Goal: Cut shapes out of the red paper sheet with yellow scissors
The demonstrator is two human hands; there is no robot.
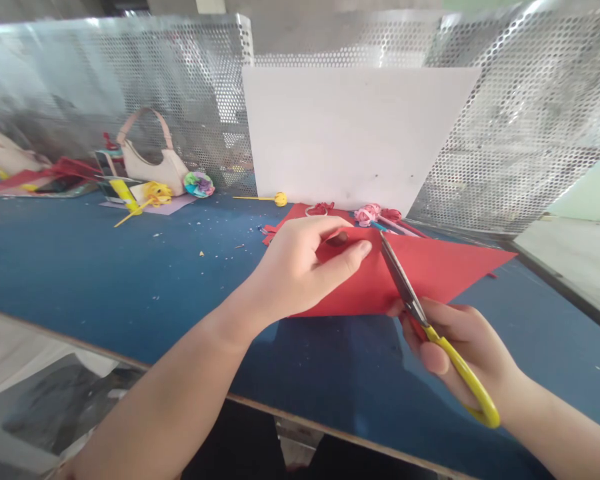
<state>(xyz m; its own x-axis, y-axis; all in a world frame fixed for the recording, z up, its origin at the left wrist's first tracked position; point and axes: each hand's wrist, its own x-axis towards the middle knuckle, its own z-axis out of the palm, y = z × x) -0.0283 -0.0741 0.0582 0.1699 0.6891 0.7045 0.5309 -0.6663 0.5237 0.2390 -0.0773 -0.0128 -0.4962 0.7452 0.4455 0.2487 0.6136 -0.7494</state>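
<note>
A sheet of red paper (430, 263) is held up above the blue table. My left hand (305, 260) pinches its upper edge between thumb and fingers. In my right hand (460, 347) is a pair of scissors (405, 287) with yellow handles, their blades pointing up and away toward the paper's top edge, close to my left thumb. The blade tips lie against the red sheet; whether they are cutting into it I cannot tell. Part of the paper is hidden behind my left hand.
Behind the paper lie pink paper flowers (367, 213) and more red paper (300, 212). A white board (360, 133) leans on the perforated metal screen (190, 100). Further left on the blue table (105, 273) are a handbag (155, 167), a multicoloured flower (199, 185), a yellow flower (157, 193) and paper scraps.
</note>
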